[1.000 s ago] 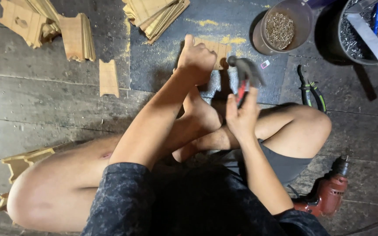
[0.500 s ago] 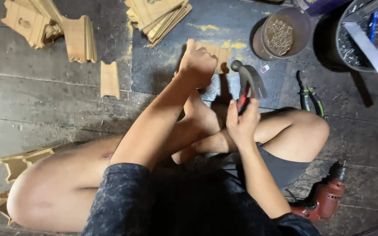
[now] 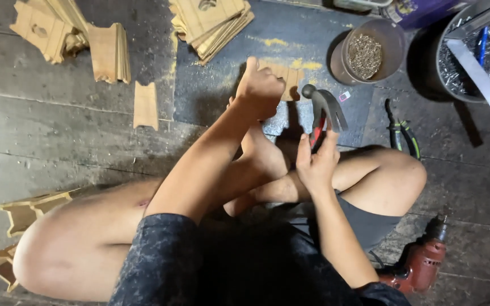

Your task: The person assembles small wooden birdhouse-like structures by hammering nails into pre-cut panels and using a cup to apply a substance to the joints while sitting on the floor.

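Dark mat (image 3: 211, 96) edge beside hammer (image 3: 325, 107), wood piece (image 3: 282, 76).

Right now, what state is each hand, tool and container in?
left hand: closed, pressing down on the small wooden piece
right hand: fingers wrapped round the hammer handle
hammer: raised, head beside the wooden piece
brown tub: open, holds nails
dark bucket: open, metal bits and a flat bar inside
pliers: lying on the floor, untouched
red drill: lying on the floor, untouched
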